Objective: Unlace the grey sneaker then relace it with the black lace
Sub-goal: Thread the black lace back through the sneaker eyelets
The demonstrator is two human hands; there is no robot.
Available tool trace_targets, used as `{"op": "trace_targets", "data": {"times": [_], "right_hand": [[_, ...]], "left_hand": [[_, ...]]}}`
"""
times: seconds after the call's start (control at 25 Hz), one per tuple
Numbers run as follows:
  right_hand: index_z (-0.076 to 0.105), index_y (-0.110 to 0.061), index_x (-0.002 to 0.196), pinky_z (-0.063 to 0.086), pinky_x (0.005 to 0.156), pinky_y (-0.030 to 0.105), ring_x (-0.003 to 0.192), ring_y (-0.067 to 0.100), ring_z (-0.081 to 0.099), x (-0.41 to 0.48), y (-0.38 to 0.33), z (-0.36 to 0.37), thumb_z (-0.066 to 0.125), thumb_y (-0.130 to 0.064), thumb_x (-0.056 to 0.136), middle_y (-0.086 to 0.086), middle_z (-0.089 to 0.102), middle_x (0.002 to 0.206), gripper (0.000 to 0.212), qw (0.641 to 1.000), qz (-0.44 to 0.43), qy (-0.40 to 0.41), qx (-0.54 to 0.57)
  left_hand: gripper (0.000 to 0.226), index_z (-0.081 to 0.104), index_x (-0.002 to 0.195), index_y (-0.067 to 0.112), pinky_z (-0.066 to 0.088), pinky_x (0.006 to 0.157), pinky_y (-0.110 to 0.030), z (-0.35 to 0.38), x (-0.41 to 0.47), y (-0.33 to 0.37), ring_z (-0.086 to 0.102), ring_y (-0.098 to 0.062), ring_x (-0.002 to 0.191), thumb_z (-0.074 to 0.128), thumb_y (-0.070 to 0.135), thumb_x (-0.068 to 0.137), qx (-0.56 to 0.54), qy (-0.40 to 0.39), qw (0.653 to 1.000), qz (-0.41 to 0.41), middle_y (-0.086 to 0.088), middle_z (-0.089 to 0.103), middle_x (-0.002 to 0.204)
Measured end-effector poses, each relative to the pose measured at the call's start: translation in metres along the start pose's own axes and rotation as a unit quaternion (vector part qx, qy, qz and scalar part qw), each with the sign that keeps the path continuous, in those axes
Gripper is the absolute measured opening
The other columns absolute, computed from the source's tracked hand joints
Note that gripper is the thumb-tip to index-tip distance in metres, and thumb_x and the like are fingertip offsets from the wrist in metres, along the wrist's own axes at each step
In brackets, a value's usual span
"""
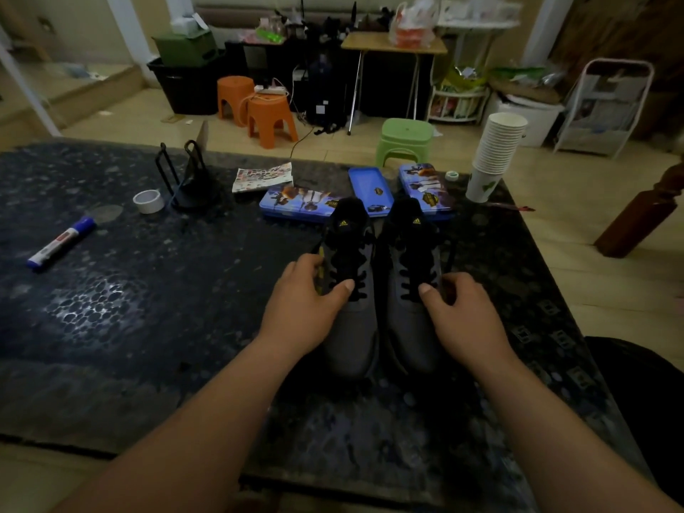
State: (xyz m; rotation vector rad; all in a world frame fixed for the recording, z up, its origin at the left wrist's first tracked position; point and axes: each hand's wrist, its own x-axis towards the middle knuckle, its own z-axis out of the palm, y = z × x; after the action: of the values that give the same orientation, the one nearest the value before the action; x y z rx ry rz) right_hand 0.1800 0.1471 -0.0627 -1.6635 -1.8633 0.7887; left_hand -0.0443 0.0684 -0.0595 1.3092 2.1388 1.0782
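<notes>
Two sneakers stood side by side mid-counter, toes toward 6 o'clock. The left hand, reaching from 7 o'clock, gripped the left grey sneaker, thumb on its black lace. The right hand, reaching from 5 o'clock, gripped the right grey sneaker likewise.

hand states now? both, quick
Left hand: grips the left-side sneaker, thumb on top.
Right hand: grips the right-side sneaker, thumb on top.
</notes>
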Motion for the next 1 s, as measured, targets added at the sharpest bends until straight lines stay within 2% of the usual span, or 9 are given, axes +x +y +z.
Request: {"op": "trace_targets", "data": {"times": [0.12, 0.28, 0.44, 0.52, 0.6, 0.72, 0.8, 0.88, 1.0], "right_hand": [[0.053, -0.02, 0.141, 0.04, 0.09, 0.031, 0.122, 0.025, 0.055, 0.0, 0.006, 0.0, 0.059, -0.054, 0.097, 0.005, 0.057, 0.131, 0.056, 1.0, -0.009, -0.019, 0.011], [0.043, -0.039, 0.15, 0.049, 0.108, 0.042, 0.129, 0.015, 0.057, -0.002, 0.018, 0.003, 0.063, -0.081, 0.076, -0.011, 0.058, 0.143, 0.087, 0.994, 0.008, -0.092, 0.055], [0.053, -0.024, 0.144, 0.047, 0.1, 0.035, 0.125, 0.022, 0.059, -0.002, 0.014, 0.0, 0.066, -0.062, 0.09, -0.002, 0.062, 0.137, 0.067, 0.989, 0.067, -0.059, 0.114], [0.066, -0.015, 0.13, 0.051, 0.097, 0.038, 0.116, 0.026, 0.064, -0.001, 0.019, 0.0, 0.059, -0.066, 0.089, 0.005, 0.068, 0.127, 0.065, 0.987, 0.117, -0.044, 0.102], [0.071, -0.014, 0.119, 0.056, 0.092, 0.039, 0.106, 0.024, 0.069, -0.005, 0.021, -0.001, 0.062, -0.077, 0.077, 0.004, 0.072, 0.116, 0.076, 0.981, 0.137, -0.077, 0.117], [0.07, -0.016, 0.122, 0.061, 0.093, 0.043, 0.098, 0.019, 0.075, -0.008, 0.02, 0.001, 0.085, -0.066, 0.064, 0.001, 0.077, 0.111, 0.078, 0.947, 0.155, -0.088, 0.268], [0.058, -0.017, 0.14, 0.061, 0.094, 0.044, 0.102, 0.02, 0.075, -0.005, 0.019, 0.002, 0.093, -0.052, 0.064, 0.002, 0.074, 0.121, 0.091, 0.92, 0.15, -0.109, 0.347], [0.041, -0.023, 0.154, 0.059, 0.097, 0.046, 0.11, 0.023, 0.072, -0.007, 0.019, 0.005, 0.099, -0.048, 0.056, 0.002, 0.067, 0.133, 0.117, 0.901, 0.153, -0.144, 0.379], [0.04, -0.032, 0.146, 0.059, 0.095, 0.045, 0.113, 0.024, 0.07, -0.017, 0.015, 0.007, 0.095, -0.028, 0.069, -0.001, 0.065, 0.133, 0.095, 0.887, 0.145, -0.172, 0.403]], "left_hand": [[0.084, 0.043, 0.149, 0.031, 0.049, 0.108, -0.046, 0.009, -0.001, -0.005, 0.052, -0.021, 0.13, 0.072, 0.067, 0.08, -0.035, -0.006, 0.999, -0.026, 0.002, 0.05, 0.14], [0.124, 0.011, 0.163, 0.038, 0.034, 0.122, -0.048, 0.03, -0.022, -0.016, 0.032, -0.018, 0.151, 0.07, 0.086, 0.065, -0.029, -0.053, 0.998, -0.032, 0.006, 0.028, 0.165], [0.113, 0.033, 0.157, 0.028, 0.04, 0.118, -0.044, 0.032, -0.02, -0.015, 0.045, -0.017, 0.142, 0.066, 0.086, 0.066, -0.164, 0.018, 0.982, -0.091, 0.004, 0.045, 0.155], [0.11, 0.048, 0.148, 0.018, 0.041, 0.115, -0.048, 0.029, -0.027, -0.011, 0.048, -0.028, 0.136, 0.051, 0.092, 0.067, -0.098, 0.056, 0.982, -0.154, -0.007, 0.05, 0.145], [0.104, 0.051, 0.146, 0.019, 0.04, 0.115, -0.049, 0.025, -0.036, -0.01, 0.044, -0.034, 0.137, 0.05, 0.092, 0.072, -0.026, 0.011, 0.981, -0.192, -0.01, 0.047, 0.144], [0.1, 0.06, 0.133, 0.033, 0.05, 0.107, -0.046, 0.018, -0.034, -0.013, 0.055, -0.028, 0.128, 0.071, 0.094, 0.055, -0.123, -0.04, 0.967, -0.218, -0.001, 0.052, 0.142], [0.105, 0.061, 0.129, 0.032, 0.058, 0.098, -0.044, 0.013, -0.027, -0.018, 0.066, -0.022, 0.116, 0.086, 0.085, 0.042, -0.251, -0.023, 0.938, -0.237, 0.0, 0.059, 0.136], [0.1, 0.058, 0.135, 0.028, 0.059, 0.096, -0.044, 0.01, -0.025, -0.017, 0.071, -0.021, 0.11, 0.096, 0.065, 0.049, -0.34, -0.046, 0.911, -0.231, 0.0, 0.066, 0.132], [0.104, 0.046, 0.151, 0.027, 0.058, 0.099, -0.044, 0.005, -0.028, -0.016, 0.072, -0.02, 0.11, 0.098, 0.04, 0.062, -0.393, -0.107, 0.89, -0.205, 0.002, 0.07, 0.13]]}}
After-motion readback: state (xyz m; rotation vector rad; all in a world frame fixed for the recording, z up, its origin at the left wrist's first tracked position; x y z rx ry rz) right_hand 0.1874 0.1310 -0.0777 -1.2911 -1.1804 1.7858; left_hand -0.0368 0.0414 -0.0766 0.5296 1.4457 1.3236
